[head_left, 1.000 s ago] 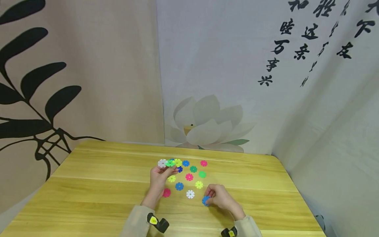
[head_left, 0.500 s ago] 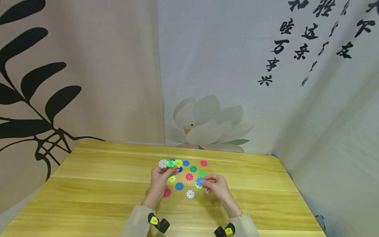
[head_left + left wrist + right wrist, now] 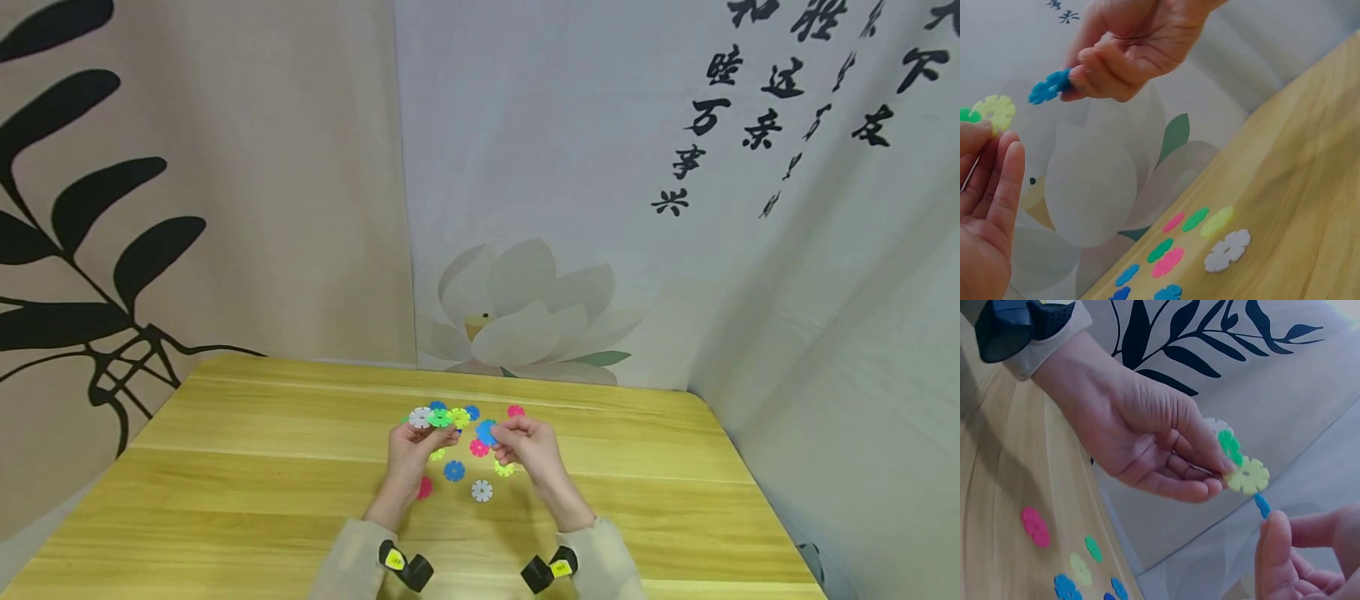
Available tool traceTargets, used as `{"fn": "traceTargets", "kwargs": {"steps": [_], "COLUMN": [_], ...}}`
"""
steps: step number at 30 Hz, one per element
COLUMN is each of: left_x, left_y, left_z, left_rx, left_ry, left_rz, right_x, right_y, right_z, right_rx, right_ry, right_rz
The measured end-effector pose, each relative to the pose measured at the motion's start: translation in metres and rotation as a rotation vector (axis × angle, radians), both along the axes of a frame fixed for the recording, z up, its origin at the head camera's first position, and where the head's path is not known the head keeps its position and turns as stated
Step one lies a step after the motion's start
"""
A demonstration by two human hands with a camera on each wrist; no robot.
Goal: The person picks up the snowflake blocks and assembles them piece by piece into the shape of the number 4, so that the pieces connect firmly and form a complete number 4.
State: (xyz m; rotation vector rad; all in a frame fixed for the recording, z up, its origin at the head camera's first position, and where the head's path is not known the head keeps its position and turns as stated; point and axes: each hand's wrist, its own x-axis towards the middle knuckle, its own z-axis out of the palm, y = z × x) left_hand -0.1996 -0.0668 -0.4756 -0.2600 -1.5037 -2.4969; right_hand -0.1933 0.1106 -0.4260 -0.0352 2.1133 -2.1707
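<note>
My left hand (image 3: 407, 457) pinches a joined row of notched plastic discs, raised over the table. In it a white disc (image 3: 420, 417), a green disc (image 3: 439, 418) and a yellow disc (image 3: 460, 417) sit side by side. Between thumb and fingers, my right hand (image 3: 534, 450) holds a single blue disc (image 3: 486, 432) by its edge. This blue disc (image 3: 1049, 86) is apart from the yellow disc (image 3: 996, 112) in the left wrist view. Seen from the right wrist, the blue disc (image 3: 1262, 505) is nearly edge-on, just below the yellow one.
Loose discs lie on the wooden table (image 3: 300, 483) beneath and between the hands, among them a white disc (image 3: 482, 491), a blue disc (image 3: 454, 471) and a pink disc (image 3: 425, 487). Some are partly covered by the hands. A printed curtain (image 3: 525, 167) hangs behind the table.
My right hand has carried the blue disc up and leftward from the table's right side, close to the joined row. The left hand has shifted slightly right, still gripping its discs.
</note>
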Motion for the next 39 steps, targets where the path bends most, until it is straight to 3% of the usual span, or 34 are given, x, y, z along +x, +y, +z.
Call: {"fn": "traceTargets", "kwargs": {"steps": [8,17,24,32,39], "left_x": [0.002,0.005,0.008,0.011,0.008], "left_y": [0.000,0.000,-0.001,-0.003,-0.005], "left_z": [0.002,0.005,0.005,0.004,0.007], "left_rx": [-0.058,-0.125,-0.174,-0.189,-0.220], "left_ry": [-0.001,0.002,0.067,0.168,0.188], "left_rz": [-0.009,-0.001,0.015,-0.025,-0.014], "right_x": [-0.002,-0.001,0.000,0.000,-0.004], "right_y": [-0.007,-0.007,-0.006,-0.005,-0.004], "right_z": [0.005,0.010,0.014,0.014,0.009], "right_rx": [-0.041,-0.037,-0.009,0.021,-0.007], "right_ry": [-0.007,-0.032,-0.058,-0.052,-0.038], "right_rz": [-0.006,0.075,0.142,0.204,0.177]}}
